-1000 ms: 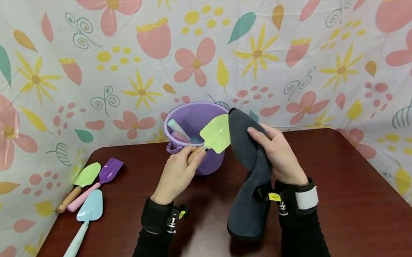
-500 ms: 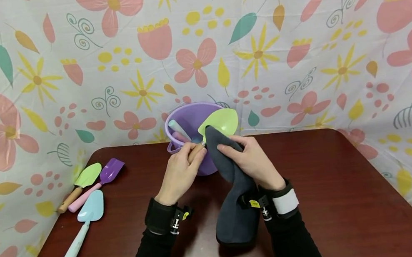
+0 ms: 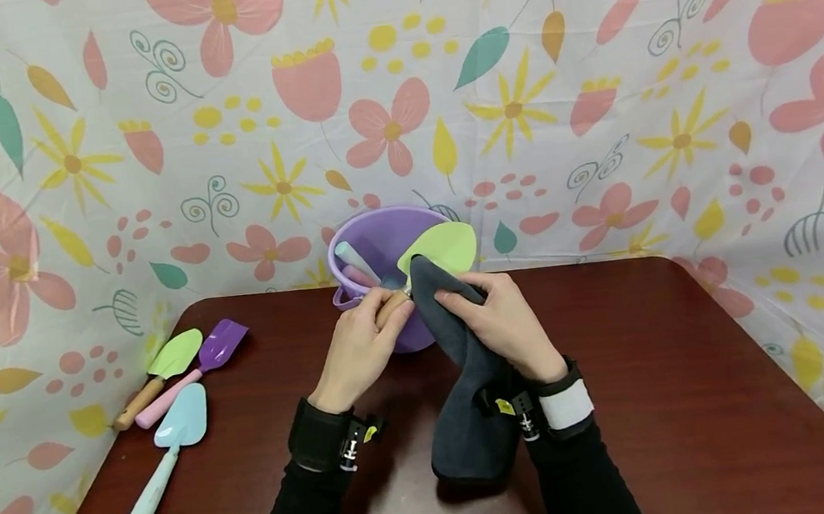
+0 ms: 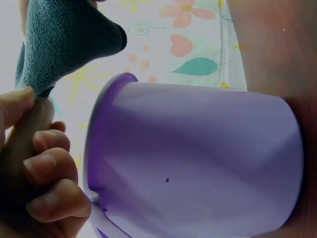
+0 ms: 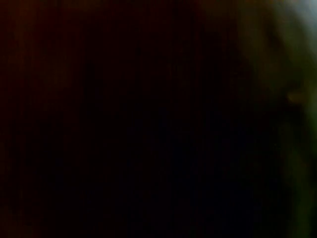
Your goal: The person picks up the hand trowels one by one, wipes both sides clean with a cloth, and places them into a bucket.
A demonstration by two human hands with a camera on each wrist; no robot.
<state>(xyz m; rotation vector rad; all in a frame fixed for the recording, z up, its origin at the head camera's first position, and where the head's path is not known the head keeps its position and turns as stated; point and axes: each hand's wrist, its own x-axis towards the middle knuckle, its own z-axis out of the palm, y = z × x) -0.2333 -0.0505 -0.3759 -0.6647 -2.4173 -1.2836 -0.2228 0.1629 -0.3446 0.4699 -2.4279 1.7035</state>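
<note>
Gripping the wooden handle of a green trowel (image 3: 436, 253), the left hand (image 3: 358, 348) has its fingers curled tight round it, just in front of the purple bucket (image 3: 381, 248) at the far middle of the surface (image 3: 694, 361). The right hand (image 3: 511, 324) pinches a dark grey cloth (image 3: 468, 402) against the trowel's neck, the cloth hanging down to the surface. At the near left lie a green trowel (image 3: 160, 371), a purple shovel (image 3: 200, 363) and a pale blue spade (image 3: 165, 455). The right wrist view is dark.

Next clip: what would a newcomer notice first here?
At table centre, the left hand grips a green trowel by its wooden handle while the right hand presses a dark grey cloth against it. Behind stands a purple bucket; three more trowels lie at left.
</note>
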